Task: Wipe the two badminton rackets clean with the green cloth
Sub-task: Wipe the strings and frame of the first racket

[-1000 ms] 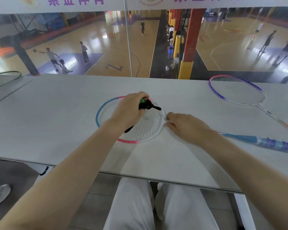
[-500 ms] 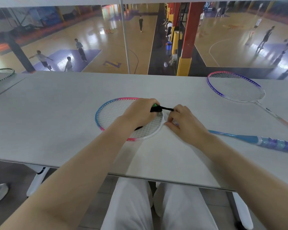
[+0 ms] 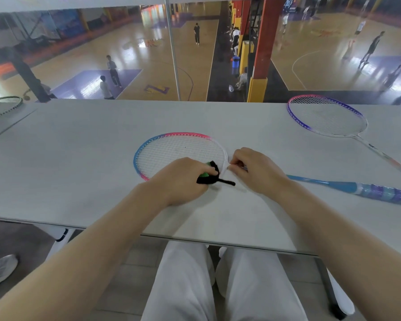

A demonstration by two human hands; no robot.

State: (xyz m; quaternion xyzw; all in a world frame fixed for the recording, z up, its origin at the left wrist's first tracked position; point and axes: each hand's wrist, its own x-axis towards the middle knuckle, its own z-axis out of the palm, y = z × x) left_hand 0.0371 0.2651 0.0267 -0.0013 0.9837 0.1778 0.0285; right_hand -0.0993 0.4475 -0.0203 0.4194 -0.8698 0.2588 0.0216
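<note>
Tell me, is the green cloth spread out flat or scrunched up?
Scrunched up. The left hand grips the green cloth in a bunch.

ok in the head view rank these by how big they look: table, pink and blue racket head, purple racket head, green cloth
1. table
2. pink and blue racket head and purple racket head: look alike, and the purple one lies farther off, so unranked
3. green cloth, bunched in the left hand

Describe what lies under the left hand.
The left hand grips a bunched green and black cloth against the near rim of the pink and blue racket. The rim and strings beneath are hidden.
</note>
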